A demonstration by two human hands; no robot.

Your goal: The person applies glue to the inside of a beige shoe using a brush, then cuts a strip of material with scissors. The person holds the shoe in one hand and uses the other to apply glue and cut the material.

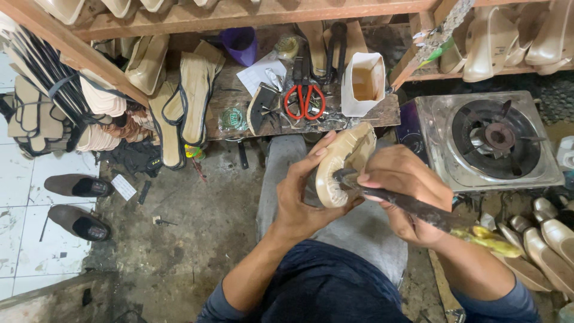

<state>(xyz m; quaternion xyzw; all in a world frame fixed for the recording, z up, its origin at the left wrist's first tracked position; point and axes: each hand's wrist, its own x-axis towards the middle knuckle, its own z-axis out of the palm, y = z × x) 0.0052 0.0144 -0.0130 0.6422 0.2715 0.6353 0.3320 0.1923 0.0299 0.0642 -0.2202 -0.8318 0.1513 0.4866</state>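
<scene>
My left hand grips a beige shoe on a last, held sole-up over my lap. My right hand is closed around a dark metal tool with a yellow-wrapped handle end. The tool's head touches the shoe's rim near its lower end. Both hands are close together above my grey-trousered knee.
A low wooden bench ahead carries red-handled scissors, a white carton and small tools. A single-burner gas stove stands to the right. Soles and sandals hang left; brown shoes lie on the floor. Finished beige shoes sit at right.
</scene>
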